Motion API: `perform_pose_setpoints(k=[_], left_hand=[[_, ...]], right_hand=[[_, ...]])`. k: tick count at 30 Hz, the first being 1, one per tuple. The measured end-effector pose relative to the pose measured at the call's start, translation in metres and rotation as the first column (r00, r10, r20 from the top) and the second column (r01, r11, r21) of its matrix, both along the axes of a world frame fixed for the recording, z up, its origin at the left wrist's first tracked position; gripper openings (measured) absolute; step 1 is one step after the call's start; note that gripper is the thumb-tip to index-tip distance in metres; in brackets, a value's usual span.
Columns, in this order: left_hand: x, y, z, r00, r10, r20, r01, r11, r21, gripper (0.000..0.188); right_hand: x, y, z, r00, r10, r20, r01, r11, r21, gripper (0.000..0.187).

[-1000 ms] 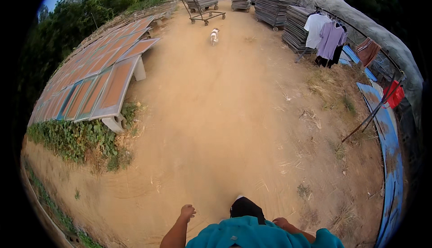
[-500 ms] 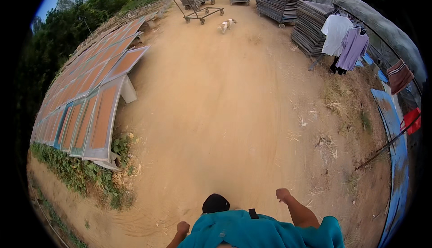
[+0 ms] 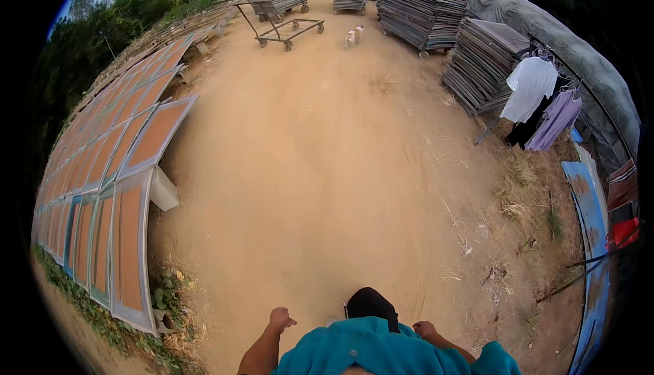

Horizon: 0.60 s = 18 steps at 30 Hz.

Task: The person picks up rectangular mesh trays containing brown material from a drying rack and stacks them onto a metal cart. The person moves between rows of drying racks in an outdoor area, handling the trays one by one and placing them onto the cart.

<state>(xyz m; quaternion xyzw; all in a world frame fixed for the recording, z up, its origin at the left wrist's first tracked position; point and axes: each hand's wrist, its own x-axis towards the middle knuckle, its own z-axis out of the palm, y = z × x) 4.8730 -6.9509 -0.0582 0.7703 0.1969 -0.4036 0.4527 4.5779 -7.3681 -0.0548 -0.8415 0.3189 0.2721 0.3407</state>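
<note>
My left hand point(image 3: 281, 318) hangs out in front of the teal shirt point(image 3: 347, 344), a finger or thumb pointing to the right and nothing in its grasp. On the other side, my right hand point(image 3: 424, 329) is close to the shirt's edge, its fingers loosely curled, with no object visible in it. Both hands are well above the sandy ground and touch nothing. Between them, a black rounded shape point(image 3: 371, 309), part of my leg or shoe, shows beyond the shirt.
Sloping racks of framed orange-brown panels point(image 3: 129, 245) line the left. A wheeled metal cart point(image 3: 281, 33) and a small white-and-brown dog point(image 3: 353, 36) are ahead. Tall stacks of frames point(image 3: 426, 10) stand farther right, near hanging clothes point(image 3: 531, 92) and a blue sheet point(image 3: 587, 198).
The racks and stacks are nearer as I move forward. My left hand has swung forward and my right hand back. The dog has walked farther away.
</note>
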Motion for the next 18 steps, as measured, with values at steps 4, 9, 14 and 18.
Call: perform_pose_setpoints(k=[4,9,14,18], left_hand=[[0.207,-0.114,-0.027,0.926,-0.036,0.375,0.043,0.999,-0.012,0.043],[0.354,-0.190,-0.018,0.916,-0.164,0.367,0.077,0.968,0.240,0.047],[0.434,-0.247,0.041,0.995,-0.066,0.081,0.037,0.948,0.317,0.039],[0.503,-0.204,-0.083,0.335,-0.905,-0.262,0.858,0.178,0.482,0.024]], right_hand=[[0.019,-0.055,-0.025,0.896,-0.282,-0.342,0.213,0.950,-0.226,0.017],[0.198,-0.165,-0.057,0.773,-0.484,-0.411,0.468,0.872,-0.146,0.019],[0.493,-0.293,-0.046,0.818,-0.572,-0.062,0.561,0.817,-0.132,0.028],[0.756,-0.390,0.041,0.863,-0.336,0.377,0.417,0.895,-0.157,0.034]])
